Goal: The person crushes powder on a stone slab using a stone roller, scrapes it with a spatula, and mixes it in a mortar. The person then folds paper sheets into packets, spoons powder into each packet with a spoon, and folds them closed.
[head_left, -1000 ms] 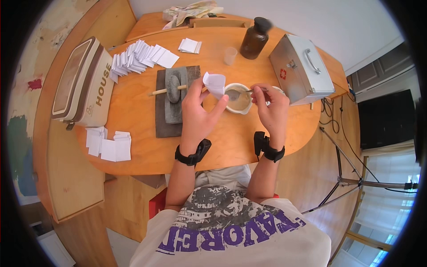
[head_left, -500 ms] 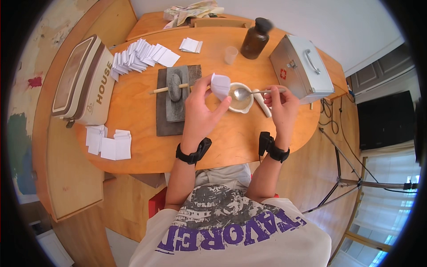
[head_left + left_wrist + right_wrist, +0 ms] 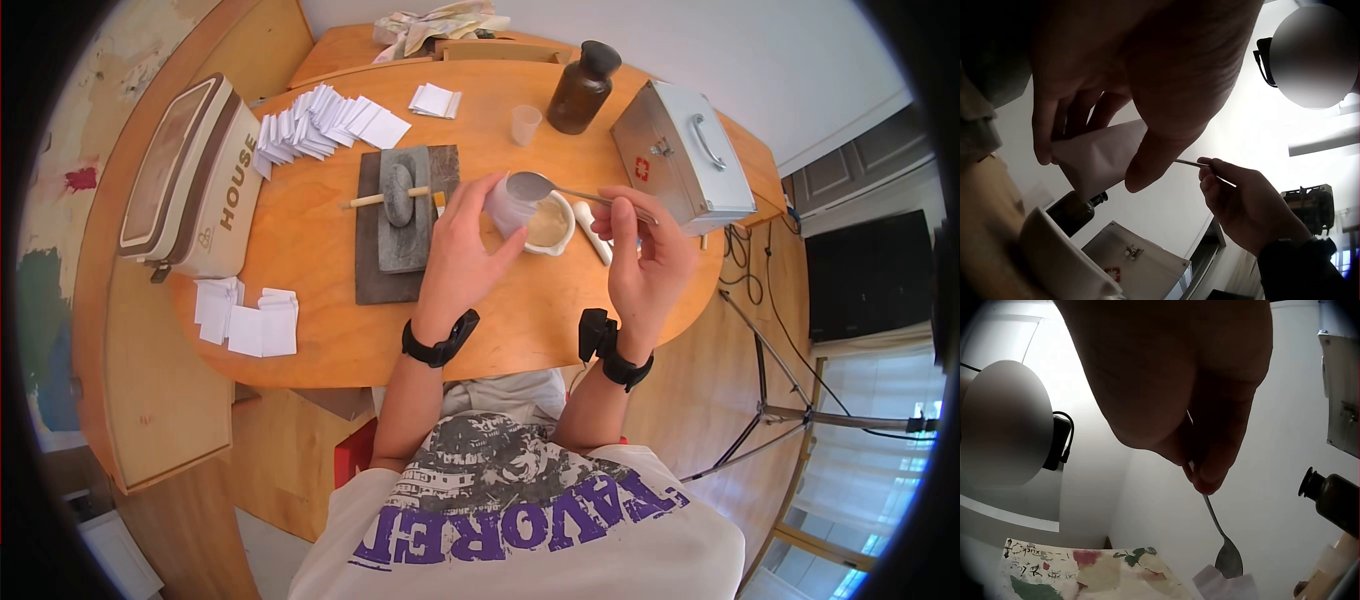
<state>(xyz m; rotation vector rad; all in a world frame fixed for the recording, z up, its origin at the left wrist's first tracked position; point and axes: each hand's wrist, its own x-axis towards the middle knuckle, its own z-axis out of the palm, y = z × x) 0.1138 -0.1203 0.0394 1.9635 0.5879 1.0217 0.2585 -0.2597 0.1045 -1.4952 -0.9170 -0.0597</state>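
My left hand holds a small white paper pouch, its mouth spread, between thumb and fingers. A metal spoon is pinched by its handle in my right hand. The spoon's bowl lies at the pouch's mouth; in the right wrist view the spoon dips tip-down at the paper pouch. Just below stands a white mortar with tan powder inside, partly covered by the pouch. A white pestle lies to its right.
Paper packets spread at the back left; more packets lie front left. A stone slab with a wooden-handled stone roller sits left of my hands. Behind stand a plastic cup, brown bottle and metal case.
The spoon has come up out of the mortar and over to the mouth of the paper pouch. My left hand keeps holding the pouch close beside the mortar.
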